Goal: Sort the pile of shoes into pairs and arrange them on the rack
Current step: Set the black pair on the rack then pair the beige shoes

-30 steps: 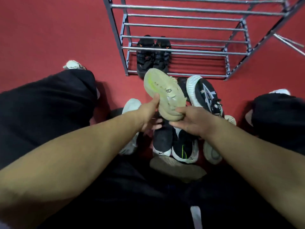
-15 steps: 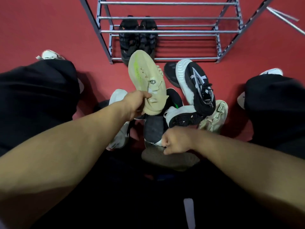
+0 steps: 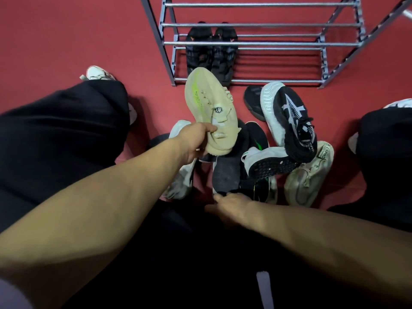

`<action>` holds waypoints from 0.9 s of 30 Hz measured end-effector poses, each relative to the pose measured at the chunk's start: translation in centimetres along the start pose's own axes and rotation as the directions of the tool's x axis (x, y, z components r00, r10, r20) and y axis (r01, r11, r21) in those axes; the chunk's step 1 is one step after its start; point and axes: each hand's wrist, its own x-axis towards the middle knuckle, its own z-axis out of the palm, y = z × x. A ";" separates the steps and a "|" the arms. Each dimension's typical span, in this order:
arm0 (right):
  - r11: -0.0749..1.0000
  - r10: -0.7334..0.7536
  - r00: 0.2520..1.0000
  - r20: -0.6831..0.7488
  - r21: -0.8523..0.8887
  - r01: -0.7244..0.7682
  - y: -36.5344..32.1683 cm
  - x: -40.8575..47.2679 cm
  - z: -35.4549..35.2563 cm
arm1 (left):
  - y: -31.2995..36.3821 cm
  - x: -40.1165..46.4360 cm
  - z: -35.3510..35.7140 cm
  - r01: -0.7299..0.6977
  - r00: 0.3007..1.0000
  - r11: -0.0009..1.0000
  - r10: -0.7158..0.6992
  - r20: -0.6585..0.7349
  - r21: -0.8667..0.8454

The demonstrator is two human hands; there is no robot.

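Observation:
My left hand (image 3: pixel 196 141) grips a beige sneaker (image 3: pixel 209 112) with a lime stripe by its heel end, toe pointing at the metal shoe rack (image 3: pixel 263 43). One black pair (image 3: pixel 211 52) sits on the rack's bottom shelf at the left. Under the held sneaker lies the pile: a black-and-white knit sneaker (image 3: pixel 289 117), a matching one sole-up (image 3: pixel 272 163), a second beige sneaker (image 3: pixel 307 181), black shoes with green marks (image 3: pixel 258 139) and a white shoe (image 3: pixel 180 181). My right hand (image 3: pixel 234 208) is low at the pile's near edge, its fingers hidden in shadow.
Red carpet covers the floor around the rack. My knees in black trousers flank the pile, left (image 3: pixel 66 130) and right (image 3: pixel 388 152). A lone black shoe (image 3: pixel 252 101) lies in front of the rack. The rack's other shelves hold nothing in view.
My right hand let go of the beige sneaker and dropped to the near edge of the pile. My left hand alone holds the sneaker now, turned so its upper shows.

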 end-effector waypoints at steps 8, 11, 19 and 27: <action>0.988 0.139 0.990 -0.035 -0.069 -0.141 0.2 0.1 -0.9 | 0.9 0.3 -0.4 -0.012 0.999 0.997 0.015 0.037 -0.081; 0.980 0.136 0.982 -0.131 0.165 -0.114 1.0 -1.7 -1.4 | 1.3 -0.1 -0.8 0.007 0.993 0.987 0.013 0.119 -0.164; 0.723 0.412 0.721 -0.558 0.681 0.115 10.5 -8.4 -10.3 | 2.6 -0.1 -1.7 -0.053 0.976 0.838 0.159 0.150 -0.543; -0.016 0.832 0.474 -0.288 0.843 0.538 14.5 -8.7 -11.3 | 1.1 -1.6 -1.7 0.092 0.925 0.925 0.058 0.377 -0.368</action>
